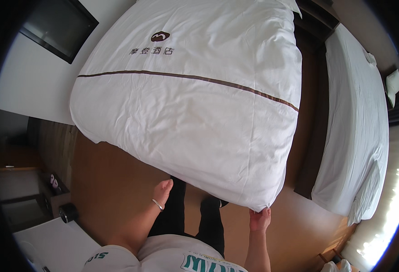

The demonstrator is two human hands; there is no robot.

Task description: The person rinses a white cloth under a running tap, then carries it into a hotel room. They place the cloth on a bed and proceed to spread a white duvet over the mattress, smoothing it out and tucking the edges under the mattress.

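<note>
A white duvet (192, 115) with a brown stripe, a dark logo and printed writing covers the bed before me. At its near right corner, my right hand (260, 220) grips the gathered cloth and pulls the corner into a point. My left hand (162, 193), with a silver bangle (157, 205) at the wrist, is just below the duvet's near edge. A narrow gap seems to separate it from the cloth. Its thumb side faces up, and its other fingers are mostly hidden.
A second bed (352, 125) with white bedding stands to the right on a dark base. A brown floor (111, 176) runs around the beds. At left are a wall-mounted screen (60, 27), a white tabletop (57, 243) and a dark cylindrical object (68, 212). Bright curtains (379, 234) hang at lower right.
</note>
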